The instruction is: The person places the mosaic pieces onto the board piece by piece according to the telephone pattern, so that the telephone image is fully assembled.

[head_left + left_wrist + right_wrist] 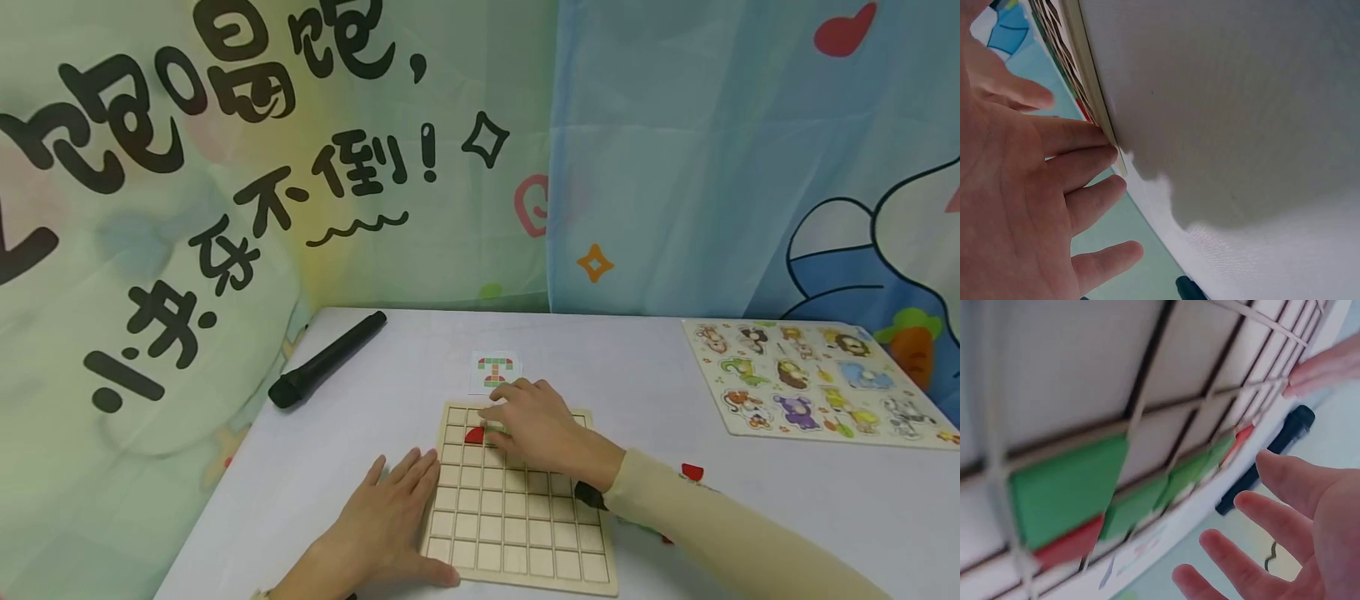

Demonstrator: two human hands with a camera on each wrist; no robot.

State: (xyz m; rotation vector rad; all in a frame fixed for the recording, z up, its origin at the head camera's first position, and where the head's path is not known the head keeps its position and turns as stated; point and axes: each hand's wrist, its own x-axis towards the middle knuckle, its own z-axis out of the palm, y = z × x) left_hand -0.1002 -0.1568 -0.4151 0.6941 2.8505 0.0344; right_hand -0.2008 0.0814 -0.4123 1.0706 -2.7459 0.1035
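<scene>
A wooden grid board [517,533] lies on the white table. My left hand [393,512] rests along its left edge with straight fingers; in the left wrist view those fingers [1088,165] touch the board's side. Over the upper rows is my right hand [543,429], fingers loosely spread and, in the right wrist view, apart from the pieces. A red curved-edge piece [475,435] sits in a cell at the upper left. Several green pieces [1072,490] and another red piece [1069,542] fill cells in that row, mostly hidden from the head view by the right hand.
A small pattern card [495,372] lies just beyond the board. To the left is a black microphone [326,360]. An animal puzzle board [825,379] occupies the back right. Beside the right forearm, a red piece [692,472] and other partly covered pieces lie on the table [600,358].
</scene>
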